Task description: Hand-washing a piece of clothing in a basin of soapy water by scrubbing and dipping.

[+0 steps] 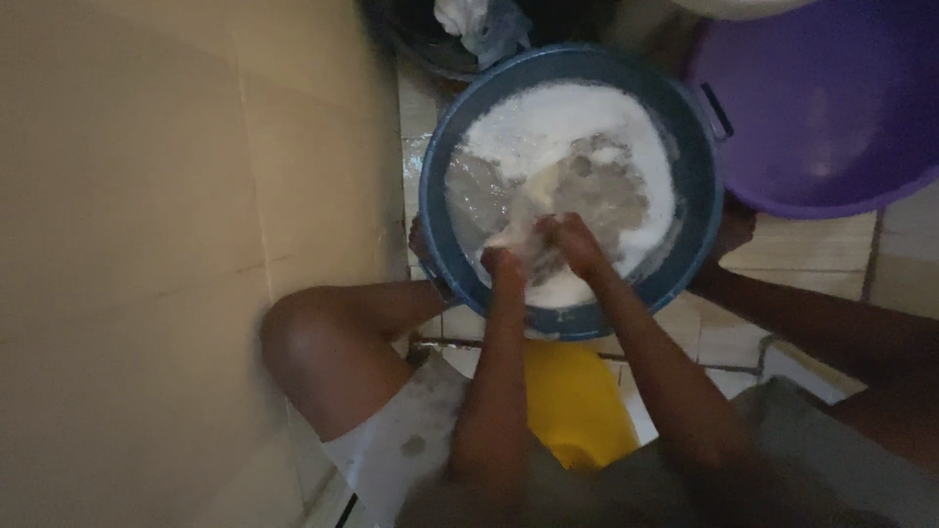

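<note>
Between both hands' grip (538, 246), pale cloth (523, 210) — over blue basin (699, 186), suds

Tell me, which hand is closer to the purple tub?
The right hand. It sits in the soapy blue basin on the side toward the purple tub. The left hand is beside it, farther from the tub. Both grip a pale cloth.

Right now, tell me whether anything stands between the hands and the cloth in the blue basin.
Nothing visible does. The left hand and right hand are both already on the pale cloth, bunched between them in the soapy water inside the blue basin. Foam lies behind the cloth, not in the way.
</note>
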